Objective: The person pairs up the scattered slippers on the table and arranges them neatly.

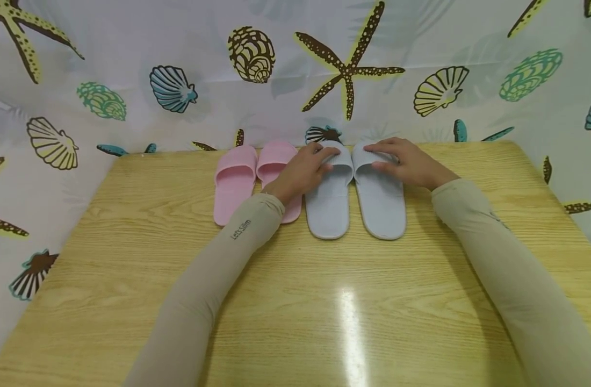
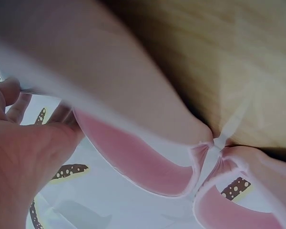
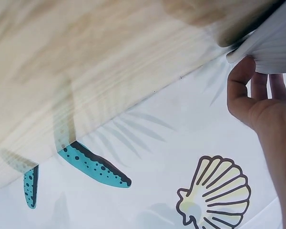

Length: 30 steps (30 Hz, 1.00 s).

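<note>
Two pale grey-blue slippers lie side by side on the wooden table, toes toward the patterned cloth. My left hand [image 1: 300, 171] reaches over the left grey slipper [image 1: 328, 212], its index finger on the strap and its thumb at the strap's near edge. The right grey slipper [image 1: 382, 207] has my right hand [image 1: 411, 164] at its strap, bent fingers on top and thumb by the foot opening. In the right wrist view, the curled fingers of that hand [image 3: 267, 107] meet the slipper's side. Left of these, a pink slipper [image 1: 235, 193] is beside another pink slipper [image 1: 293, 209], partly covered by my left hand.
A white cloth [image 1: 286, 102] printed with shells and starfish rises behind the wooden table [image 1: 286, 301] and along its sides. All the slippers' toes are close to the table's back edge. My sleeved forearms cross the table from the front.
</note>
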### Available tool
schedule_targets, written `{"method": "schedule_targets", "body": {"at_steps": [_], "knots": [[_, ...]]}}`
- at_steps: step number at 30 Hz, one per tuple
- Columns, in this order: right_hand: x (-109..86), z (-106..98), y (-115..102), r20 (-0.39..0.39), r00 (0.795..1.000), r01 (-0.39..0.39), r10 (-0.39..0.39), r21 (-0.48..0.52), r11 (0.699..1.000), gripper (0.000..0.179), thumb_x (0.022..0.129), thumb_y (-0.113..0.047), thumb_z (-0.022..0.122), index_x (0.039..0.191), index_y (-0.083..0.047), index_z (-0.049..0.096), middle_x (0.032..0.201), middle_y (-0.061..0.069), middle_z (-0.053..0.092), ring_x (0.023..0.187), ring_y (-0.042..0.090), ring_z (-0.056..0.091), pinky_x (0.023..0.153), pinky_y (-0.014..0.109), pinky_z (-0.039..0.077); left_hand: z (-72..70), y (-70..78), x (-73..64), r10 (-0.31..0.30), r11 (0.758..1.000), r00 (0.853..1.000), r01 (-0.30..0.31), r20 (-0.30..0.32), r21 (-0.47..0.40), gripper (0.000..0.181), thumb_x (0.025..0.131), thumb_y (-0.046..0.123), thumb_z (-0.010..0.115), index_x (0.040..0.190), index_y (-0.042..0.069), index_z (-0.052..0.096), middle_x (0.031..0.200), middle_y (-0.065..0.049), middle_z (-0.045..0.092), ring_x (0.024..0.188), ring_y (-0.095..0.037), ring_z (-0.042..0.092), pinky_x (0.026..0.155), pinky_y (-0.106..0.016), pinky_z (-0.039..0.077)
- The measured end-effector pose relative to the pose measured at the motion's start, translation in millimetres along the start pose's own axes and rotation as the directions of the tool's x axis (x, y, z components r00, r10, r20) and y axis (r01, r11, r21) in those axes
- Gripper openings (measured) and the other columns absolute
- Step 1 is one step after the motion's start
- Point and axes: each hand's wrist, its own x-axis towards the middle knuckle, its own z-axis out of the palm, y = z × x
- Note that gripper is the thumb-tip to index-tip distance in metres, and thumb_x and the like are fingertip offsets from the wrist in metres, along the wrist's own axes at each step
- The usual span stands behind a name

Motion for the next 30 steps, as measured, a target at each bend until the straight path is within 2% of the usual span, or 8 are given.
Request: {"method": "schedule_targets", "body": {"at_steps": [14,22,27,30], "knots": [[2.7,3.4,0.3,0.034,0.999,-0.018,0.017,0.030,0.999,0.053,0.100,-0.036,0.060,0.147,-0.015,0.050,0.150,0.022,0.045,0.143,0.042,0.034,0.117,0.061,0.025,-0.9,-1.3,-2.7,-0.010,1.000,1.000,0.010,0.006,0.001,0.042,0.106,0.030,0.047,0.147,0.025,0.046,0.145,-0.017,0.046,0.130,-0.033,0.051,0.111,-0.046,0.040],[4.3,4.9,4.1,0.032,0.999,-0.026,0.026,0.002,1.000,0.060,0.099,-0.044,0.058,0.150,-0.015,0.045,0.155,0.018,0.041,0.145,0.042,0.032,0.118,0.061,0.023,-0.3,-4.4,-5.6,-0.036,0.998,0.999,0.036,0.001,-0.044,0.047,0.103,0.036,0.053,0.148,0.024,0.045,0.153,-0.019,0.040,0.140,-0.035,0.043,0.117,-0.047,0.034],[-1.7,5.3,6.6,0.044,0.995,-0.087,0.087,0.000,0.996,0.070,0.097,-0.052,0.058,0.153,-0.015,0.039,0.158,0.019,0.035,0.147,0.042,0.028,0.119,0.060,0.021,0.4,-2.4,-15.0,-0.042,0.997,0.999,0.041,-0.022,-0.071,0.052,0.100,0.037,0.059,0.148,0.024,0.045,0.155,-0.018,0.036,0.143,-0.035,0.038,0.119,-0.046,0.032],[-8.0,6.7,9.1,0.044,0.993,-0.115,0.114,0.014,0.993,0.071,0.097,-0.052,0.057,0.154,-0.015,0.037,0.159,0.020,0.033,0.148,0.042,0.026,0.120,0.060,0.019,-0.9,0.7,-25.6,-0.034,0.996,0.998,0.031,-0.043,-0.080,0.050,0.100,0.035,0.060,0.146,0.022,0.047,0.154,-0.018,0.037,0.143,-0.034,0.037,0.120,-0.046,0.030]]}}
